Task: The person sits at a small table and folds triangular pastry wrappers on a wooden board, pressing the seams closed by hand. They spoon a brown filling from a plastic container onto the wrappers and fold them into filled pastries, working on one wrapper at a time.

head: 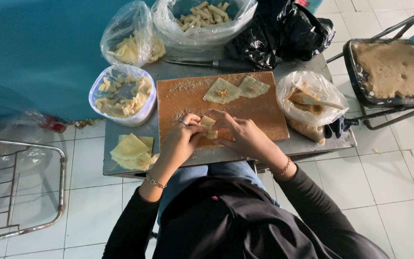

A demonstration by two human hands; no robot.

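My left hand (180, 139) and my right hand (240, 134) meet over the near edge of a wooden cutting board (264, 112), both pinching a small folded dough wrapper (208, 124). The left hand wears a ring and a bracelet; the right wrist has a bracelet too. Two flat wrappers (235, 88) with a little brown filling lie at the board's far side. A stack of pale square wrappers (131, 151) sits left of my left hand on the metal table (312, 144).
A plastic tub (122, 93) of folded pieces stands left of the board. Two clear bags (200, 19) of pieces and a black bag (283, 31) lie behind, with a knife (202, 62). A bag with filling and a spoon (312, 100) sits right. A filling tray (391, 69) rests on a chair.
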